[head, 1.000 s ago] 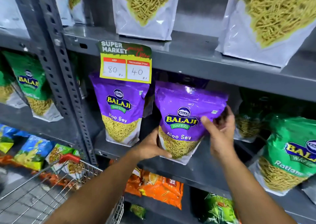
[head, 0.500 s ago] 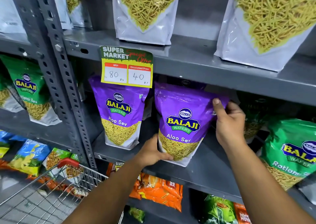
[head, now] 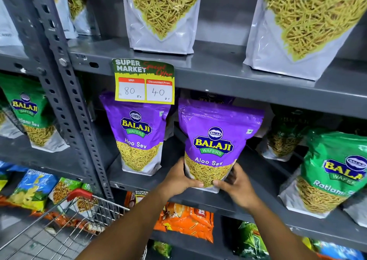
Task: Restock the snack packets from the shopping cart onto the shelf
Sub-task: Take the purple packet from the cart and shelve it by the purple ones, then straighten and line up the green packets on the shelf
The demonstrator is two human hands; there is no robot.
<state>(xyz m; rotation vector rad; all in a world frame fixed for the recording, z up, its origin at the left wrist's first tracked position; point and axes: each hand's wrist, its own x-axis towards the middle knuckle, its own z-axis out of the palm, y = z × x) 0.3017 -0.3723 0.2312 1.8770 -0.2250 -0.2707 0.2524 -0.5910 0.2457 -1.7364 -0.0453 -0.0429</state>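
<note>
A purple Aloo Sev packet point(head: 216, 142) stands upright on the grey middle shelf point(head: 264, 182). My left hand point(head: 178, 178) grips its lower left corner and my right hand point(head: 236, 184) grips its lower right corner, thumbs on the front. A second purple Aloo Sev packet point(head: 137, 134) stands to its left, apart from it. Another purple packet shows partly behind the held one. The wire shopping cart point(head: 65, 222) with a red handle is at the lower left; what lies inside it is not visible.
A yellow price tag point(head: 144, 82) hangs from the upper shelf edge. Green Ratlami Sev packets point(head: 333, 172) stand right and far left. White sev pouches point(head: 162, 15) fill the top shelf. Orange packets point(head: 188, 222) lie below. A perforated steel upright point(head: 67, 93) divides the racks.
My right hand has slid from the packet's upper right edge down to its lower right corner. The packet now stands straighter and deeper on the shelf.
</note>
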